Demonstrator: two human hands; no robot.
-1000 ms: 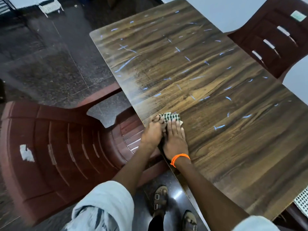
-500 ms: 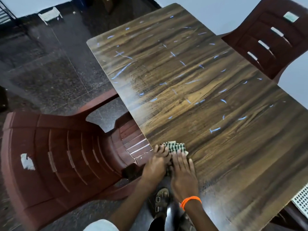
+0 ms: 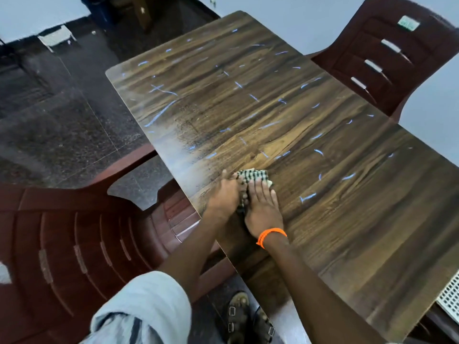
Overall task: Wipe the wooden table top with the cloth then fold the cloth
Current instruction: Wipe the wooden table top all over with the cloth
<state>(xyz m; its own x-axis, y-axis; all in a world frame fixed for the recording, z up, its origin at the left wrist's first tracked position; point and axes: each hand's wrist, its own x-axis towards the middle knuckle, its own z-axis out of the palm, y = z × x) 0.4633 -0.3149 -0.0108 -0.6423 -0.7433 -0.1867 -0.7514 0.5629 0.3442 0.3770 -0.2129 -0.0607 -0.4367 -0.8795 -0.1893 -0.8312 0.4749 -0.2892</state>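
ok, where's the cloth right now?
Head view: the cloth lies on the table near its left edge, pressed under both hands, left hand and right hand.

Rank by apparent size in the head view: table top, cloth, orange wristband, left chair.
1. Table top
2. Left chair, closer to the camera, so unsure
3. Cloth, mostly hidden under both hands
4. Orange wristband
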